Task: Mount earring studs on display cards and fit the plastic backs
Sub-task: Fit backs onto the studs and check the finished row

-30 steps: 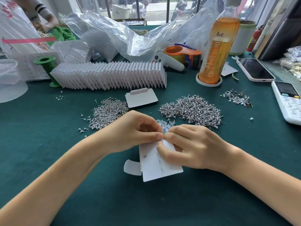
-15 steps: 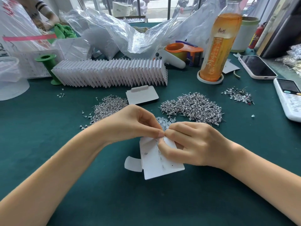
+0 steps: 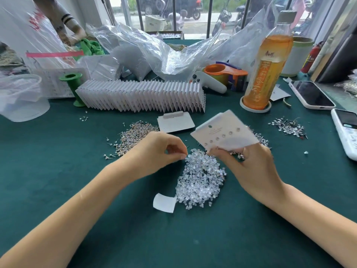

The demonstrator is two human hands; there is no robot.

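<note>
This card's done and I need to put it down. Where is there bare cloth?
Bare cloth lies left of the left forearm, and near the front edge between both forearms. Crowded: stud piles, clear backs, and the card row behind.

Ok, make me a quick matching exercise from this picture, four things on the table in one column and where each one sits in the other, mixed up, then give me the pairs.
Things
1. display card
2. pile of clear plastic backs
3. row of finished cards
4. orange drink bottle

Places
A. standing in a white coaster, far right of centre
B. lifted off the table in the right hand
C. on the green cloth between the two hands
D. fanned out across the back, beside the green spool

Pairs: 1-B, 2-C, 3-D, 4-A
</note>
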